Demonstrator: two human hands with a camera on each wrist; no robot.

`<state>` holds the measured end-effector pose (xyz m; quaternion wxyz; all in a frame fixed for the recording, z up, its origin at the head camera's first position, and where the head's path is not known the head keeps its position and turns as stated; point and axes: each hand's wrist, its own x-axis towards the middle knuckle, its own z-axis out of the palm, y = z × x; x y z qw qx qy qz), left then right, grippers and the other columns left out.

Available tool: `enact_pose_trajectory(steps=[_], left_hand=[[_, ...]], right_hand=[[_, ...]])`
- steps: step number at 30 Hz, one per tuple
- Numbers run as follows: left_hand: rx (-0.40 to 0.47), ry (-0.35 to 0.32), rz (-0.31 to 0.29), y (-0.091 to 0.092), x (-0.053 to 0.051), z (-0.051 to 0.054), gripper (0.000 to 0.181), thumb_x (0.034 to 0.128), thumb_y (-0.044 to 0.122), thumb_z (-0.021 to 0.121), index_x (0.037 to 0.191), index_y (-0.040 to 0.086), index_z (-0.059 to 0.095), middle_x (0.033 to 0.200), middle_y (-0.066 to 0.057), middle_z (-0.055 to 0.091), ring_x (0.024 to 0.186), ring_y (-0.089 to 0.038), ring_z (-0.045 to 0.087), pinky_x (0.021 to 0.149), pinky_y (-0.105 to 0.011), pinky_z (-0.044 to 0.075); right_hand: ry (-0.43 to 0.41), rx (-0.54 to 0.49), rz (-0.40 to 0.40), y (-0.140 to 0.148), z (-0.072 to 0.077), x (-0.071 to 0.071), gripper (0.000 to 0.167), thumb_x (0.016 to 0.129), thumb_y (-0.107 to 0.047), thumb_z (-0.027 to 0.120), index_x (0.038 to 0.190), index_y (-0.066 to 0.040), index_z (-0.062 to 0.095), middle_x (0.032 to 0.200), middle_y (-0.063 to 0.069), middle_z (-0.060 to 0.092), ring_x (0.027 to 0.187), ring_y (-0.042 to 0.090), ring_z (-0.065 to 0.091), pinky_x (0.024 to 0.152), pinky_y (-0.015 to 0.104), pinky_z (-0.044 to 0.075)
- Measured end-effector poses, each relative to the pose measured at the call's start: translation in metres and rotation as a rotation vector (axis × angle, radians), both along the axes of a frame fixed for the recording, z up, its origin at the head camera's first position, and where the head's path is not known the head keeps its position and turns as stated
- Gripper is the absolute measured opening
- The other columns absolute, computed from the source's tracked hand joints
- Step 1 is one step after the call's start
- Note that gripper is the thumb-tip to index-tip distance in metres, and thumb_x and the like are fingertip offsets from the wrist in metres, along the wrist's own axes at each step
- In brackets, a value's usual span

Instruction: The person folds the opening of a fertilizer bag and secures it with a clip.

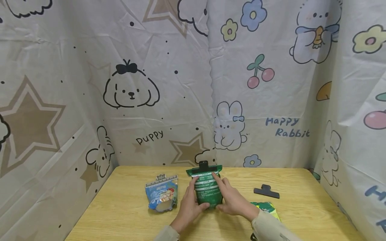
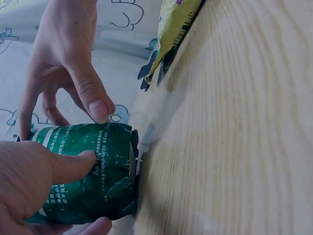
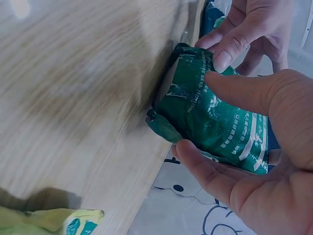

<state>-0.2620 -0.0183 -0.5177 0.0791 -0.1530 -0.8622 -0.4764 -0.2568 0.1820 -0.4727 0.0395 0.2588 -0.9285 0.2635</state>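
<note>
A green snack bag [image 1: 208,190] with pale printing stands upright on the table, its top edge held by a black bag clip [image 1: 203,166]. My left hand [image 1: 190,202] holds its left side, the thumb low on the front and the fingers along the side. From the right, my right hand [image 1: 233,199] holds the same bag, thumb near the bottom. In the right wrist view the bag's base [image 3: 168,83] meets the wood, and the right thumb [image 3: 244,90] lies across the printed face. The left wrist view shows the left thumb [image 2: 73,166] against the bag.
Left of the hands stands a blue bag [image 1: 163,197] closed with a grey clip [image 1: 161,177]. A loose black bag clip [image 1: 266,191] lies on the right of the wooden table [image 1: 120,201]. Partly behind my right forearm is a yellow-green bag [image 1: 266,208]. Printed cloth [image 1: 187,87] hangs behind.
</note>
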Motion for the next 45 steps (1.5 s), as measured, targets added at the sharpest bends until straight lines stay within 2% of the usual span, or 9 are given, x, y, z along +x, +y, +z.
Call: enact_pose_trajectory(steps=[3,7,12,20,27,32,39,45], left_hand=[[-0.018,0.004,0.025,0.001,-0.001,0.001,0.105,0.0756,0.014,0.09,0.157,0.023,0.024,0.147,-0.026,0.048,0.128,-0.048,0.055,0.097,-0.064,0.051],[-0.044,-0.011,0.05,0.002,-0.003,0.003,0.106,0.0746,0.017,0.091,0.156,0.021,0.024,0.141,-0.028,0.052,0.121,-0.047,0.06,0.091,-0.063,0.053],[-0.058,-0.029,0.057,0.003,-0.008,0.009,0.105,0.0742,0.018,0.092,0.156,0.019,0.025,0.139,-0.029,0.054,0.119,-0.047,0.06,0.091,-0.062,0.053],[-0.062,-0.071,0.069,0.002,-0.013,0.01,0.105,0.0722,0.016,0.092,0.155,0.013,0.028,0.142,-0.03,0.053,0.123,-0.049,0.058,0.097,-0.064,0.05],[-0.051,-0.097,0.059,0.001,-0.018,0.013,0.103,0.0743,0.014,0.091,0.156,0.013,0.028,0.147,-0.029,0.05,0.127,-0.049,0.056,0.1,-0.064,0.049],[-0.058,-0.115,0.054,-0.001,-0.02,0.015,0.102,0.076,0.016,0.09,0.157,0.012,0.028,0.148,-0.029,0.05,0.127,-0.05,0.056,0.1,-0.064,0.049],[-0.059,-0.128,0.034,-0.005,-0.022,0.015,0.101,0.0779,0.019,0.089,0.157,0.011,0.027,0.149,-0.03,0.048,0.128,-0.051,0.055,0.1,-0.063,0.049],[-0.047,-0.17,0.003,-0.009,-0.022,0.016,0.102,0.0811,0.022,0.087,0.16,0.01,0.023,0.154,-0.03,0.043,0.133,-0.052,0.05,0.102,-0.065,0.047]], right_hand=[[0.009,-0.007,-0.004,-0.003,-0.002,-0.004,0.119,0.07,-0.001,0.089,0.163,-0.009,0.014,0.129,0.024,0.048,0.097,0.028,0.063,0.082,0.045,0.059],[0.009,-0.002,-0.018,-0.006,-0.002,-0.008,0.121,0.069,-0.003,0.091,0.163,-0.009,0.014,0.131,0.026,0.047,0.102,0.034,0.064,0.086,0.05,0.059],[-0.012,0.019,-0.044,-0.009,-0.001,-0.012,0.122,0.069,-0.008,0.093,0.163,-0.01,0.015,0.131,0.025,0.048,0.103,0.034,0.062,0.089,0.052,0.057],[-0.057,0.062,-0.06,-0.013,-0.001,-0.02,0.121,0.071,-0.015,0.093,0.163,-0.012,0.016,0.128,0.024,0.049,0.101,0.032,0.062,0.089,0.052,0.057],[-0.066,0.078,-0.054,-0.013,0.005,-0.028,0.121,0.068,-0.018,0.095,0.161,-0.008,0.019,0.126,0.025,0.05,0.099,0.031,0.062,0.088,0.051,0.057],[-0.074,0.107,-0.047,-0.014,0.008,-0.031,0.113,0.075,-0.029,0.091,0.16,-0.006,0.021,0.125,0.026,0.052,0.098,0.031,0.063,0.086,0.05,0.057],[-0.117,0.109,-0.044,-0.016,0.013,-0.034,0.108,0.078,-0.033,0.089,0.16,-0.006,0.024,0.131,0.029,0.051,0.106,0.037,0.064,0.09,0.054,0.056],[-0.156,0.116,-0.048,-0.017,0.015,-0.036,0.107,0.079,-0.034,0.089,0.16,-0.007,0.024,0.136,0.031,0.05,0.113,0.04,0.063,0.095,0.056,0.054]])
